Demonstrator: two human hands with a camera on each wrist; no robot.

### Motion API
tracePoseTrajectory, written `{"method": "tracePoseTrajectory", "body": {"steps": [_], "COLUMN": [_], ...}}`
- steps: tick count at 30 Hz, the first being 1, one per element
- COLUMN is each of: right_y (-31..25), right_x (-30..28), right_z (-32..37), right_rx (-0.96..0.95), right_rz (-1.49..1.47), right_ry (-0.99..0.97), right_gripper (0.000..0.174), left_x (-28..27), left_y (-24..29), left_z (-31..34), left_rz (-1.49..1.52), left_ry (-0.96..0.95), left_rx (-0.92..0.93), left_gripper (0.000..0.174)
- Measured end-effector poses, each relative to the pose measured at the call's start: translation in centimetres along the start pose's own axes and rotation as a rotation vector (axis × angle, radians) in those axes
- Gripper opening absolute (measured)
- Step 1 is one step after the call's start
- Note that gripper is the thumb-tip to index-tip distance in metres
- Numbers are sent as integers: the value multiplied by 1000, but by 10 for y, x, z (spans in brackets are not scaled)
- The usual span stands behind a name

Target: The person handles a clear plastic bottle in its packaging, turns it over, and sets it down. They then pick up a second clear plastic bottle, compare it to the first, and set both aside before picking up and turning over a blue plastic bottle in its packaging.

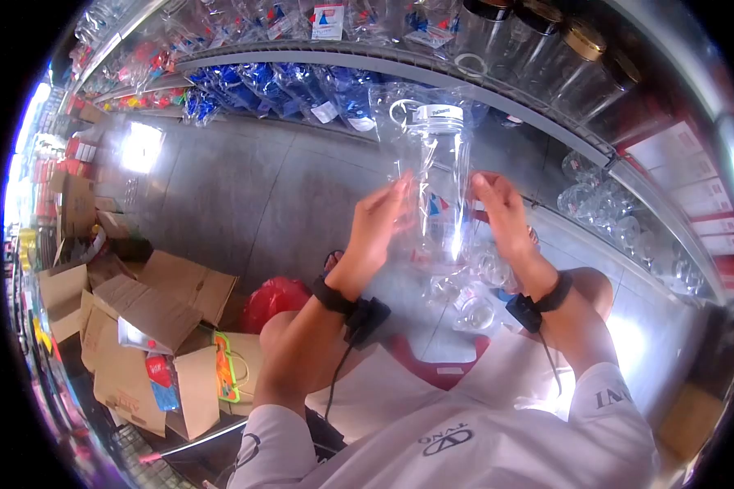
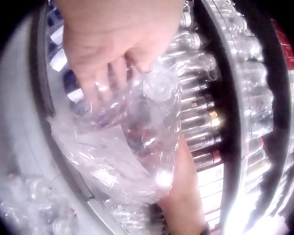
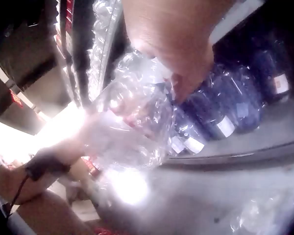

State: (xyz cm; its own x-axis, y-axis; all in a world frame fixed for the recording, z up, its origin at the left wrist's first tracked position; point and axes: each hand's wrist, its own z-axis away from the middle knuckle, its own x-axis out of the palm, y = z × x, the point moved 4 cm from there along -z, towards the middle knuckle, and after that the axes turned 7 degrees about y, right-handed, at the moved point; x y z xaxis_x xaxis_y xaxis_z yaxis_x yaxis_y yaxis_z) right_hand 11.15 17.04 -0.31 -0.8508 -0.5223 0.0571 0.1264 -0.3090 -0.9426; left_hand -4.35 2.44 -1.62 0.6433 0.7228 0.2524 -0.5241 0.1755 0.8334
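Note:
A clear plastic bottle [image 1: 444,167] with a white lid and carry loop stands upright in a transparent wrapper, raised in front of the shelf in the head view. My left hand [image 1: 381,218] grips its left side through the wrapper, and my right hand [image 1: 501,213] holds the right side with the thumb towards me. In the left wrist view the fingers [image 2: 103,85] of the left hand lie against the crinkled wrapper [image 2: 108,161]. The right wrist view has the right hand [image 3: 179,54] at the wrapped bottle [image 3: 132,122], its fingertips partly hidden.
Several clear wrapped items [image 1: 473,314] lie on the floor between the knees. Blue wrapped bottles [image 1: 261,85] line the low shelf ahead, below a metal shelf edge [image 1: 334,59]. Lidded jars [image 1: 583,49] stand at upper right. Open cardboard boxes [image 1: 130,399] and a red bag [image 1: 277,303] sit at left.

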Motion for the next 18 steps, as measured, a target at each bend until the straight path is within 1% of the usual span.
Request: {"method": "tracePoseTrajectory", "body": {"steps": [3, 6, 9, 11, 14, 15, 17, 18], "right_y": [16, 17, 10, 9, 12, 11, 4, 0], "right_x": [-2, -4, -8, -12, -17, -16, -12, -9], "right_z": [-5, -4, -3, -5, -10, -11, -8, -5], "right_rx": [-20, 2, 18, -21, -97, -125, -397, -534], "right_rz": [128, -28, -65, -29, 65, 103, 201, 249], "right_ry": [-26, 4, 11, 10, -9, -17, 65, 105], "right_gripper": [39, 35, 29, 25, 24, 24, 28, 30], "left_x": [1, 0, 3, 9, -3, -4, -6, -10], "left_y": [-4, -6, -3, 11, -3, -4, -6, -11], "left_z": [-3, -6, -3, 7, -5, -6, -8, -12], "left_rz": [-3, -29, -58, -117, 56, 32, -17, -64], "left_ry": [-3, 3, 12, 37, 90, 93, 101, 149], "left_rx": [18, 31, 34, 20, -53, -55, -60, -135], "left_gripper": [50, 50, 51, 52, 42, 40, 38, 31]}}
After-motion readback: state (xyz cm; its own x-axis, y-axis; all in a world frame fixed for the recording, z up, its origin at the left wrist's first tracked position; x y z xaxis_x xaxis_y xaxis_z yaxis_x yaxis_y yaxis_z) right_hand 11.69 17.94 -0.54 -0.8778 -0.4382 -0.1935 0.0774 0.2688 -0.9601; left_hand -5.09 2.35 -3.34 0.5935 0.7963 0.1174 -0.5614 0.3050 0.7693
